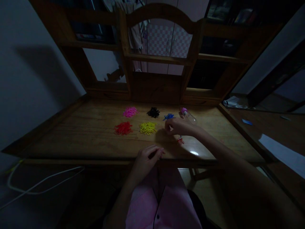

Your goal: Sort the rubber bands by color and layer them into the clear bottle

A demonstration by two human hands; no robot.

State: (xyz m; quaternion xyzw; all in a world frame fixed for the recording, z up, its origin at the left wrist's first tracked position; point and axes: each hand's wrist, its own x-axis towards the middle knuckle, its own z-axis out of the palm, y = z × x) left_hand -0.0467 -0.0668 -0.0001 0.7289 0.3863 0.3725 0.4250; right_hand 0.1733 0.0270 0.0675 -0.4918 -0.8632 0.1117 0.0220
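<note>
My right hand [178, 126] reaches over the table just in front of a small pile of blue pieces [169, 116]. Its fingers curl together, and I cannot make out anything in them. My left hand [149, 156] is at the table's front edge, thumb and fingertips pressed together; whatever they may hold is too small to tell. Piles of small, thin pieces lie on the wood: pink [130, 112], black [153, 112], red [123, 128] and yellow [147, 128]. A small reddish bundle [180, 140] rests below my right wrist.
A clear bottle with a purple cap [189, 115] lies on its side behind my right forearm. Wooden shelving [156, 86] rises at the table's back. White paper [282, 152] lies on a surface at the right. White cables [45, 181] hang at lower left.
</note>
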